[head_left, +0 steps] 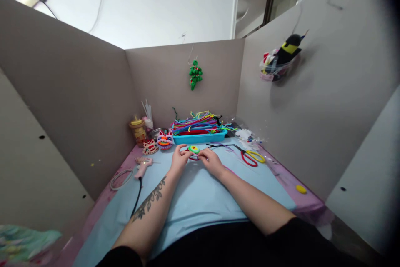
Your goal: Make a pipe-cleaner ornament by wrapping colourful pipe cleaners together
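Craft piece [194,149], round with green and yellow rings, is held over the far part of a light blue mat [206,200] on a pink tablecloth [286,185], with grey partitions [156,75] on three sides. Both forearms reach forward, converging; the left hand [179,160] pinches its left edge, the right hand [213,162] its right side.

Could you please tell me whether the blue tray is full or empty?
Full: colourful strands lie heaped above the rim of the blue tray.
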{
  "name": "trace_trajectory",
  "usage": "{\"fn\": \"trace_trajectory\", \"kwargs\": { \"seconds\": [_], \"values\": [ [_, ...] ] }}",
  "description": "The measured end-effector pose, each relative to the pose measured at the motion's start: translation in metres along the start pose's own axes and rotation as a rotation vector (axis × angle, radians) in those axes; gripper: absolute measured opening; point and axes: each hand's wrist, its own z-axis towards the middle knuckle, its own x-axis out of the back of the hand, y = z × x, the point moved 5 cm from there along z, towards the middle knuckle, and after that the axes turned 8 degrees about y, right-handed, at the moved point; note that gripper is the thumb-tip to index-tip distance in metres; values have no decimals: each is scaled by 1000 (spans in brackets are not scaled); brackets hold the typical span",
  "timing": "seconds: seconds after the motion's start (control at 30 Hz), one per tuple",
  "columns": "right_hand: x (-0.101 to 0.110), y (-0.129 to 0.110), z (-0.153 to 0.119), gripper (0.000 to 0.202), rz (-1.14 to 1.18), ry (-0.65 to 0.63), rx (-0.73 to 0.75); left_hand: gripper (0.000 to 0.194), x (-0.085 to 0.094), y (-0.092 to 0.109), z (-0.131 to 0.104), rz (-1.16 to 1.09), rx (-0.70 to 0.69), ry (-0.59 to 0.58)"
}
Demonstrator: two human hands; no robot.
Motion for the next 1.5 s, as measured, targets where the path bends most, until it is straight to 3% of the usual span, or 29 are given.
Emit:
{"fn": "trace_trajectory", "kwargs": {
  "seconds": [0.23,0.4,0.57,1.07,1.33,1.5],
  "values": [
    [1,11,0,9,-14,62,-130,49,-3,2,-2,23,-29,-56],
    [-2,16,-3,26,123,61,-234,53,-7,1,-4,24,-15,-121],
    [1,16,-2,23,84,69,-275,60,-12,-2,-7,36,23,-180],
    [1,11,-1,23,110,95,-195,45,-10,-1,-5,65,24,-137],
    [2,9,-1,21,73,92,-180,65,-11,2,-8,63,17,-148],
    [0,12,-2,21,39,68,-142,65,-11,4,-9,54,20,-128]
  ]
}}
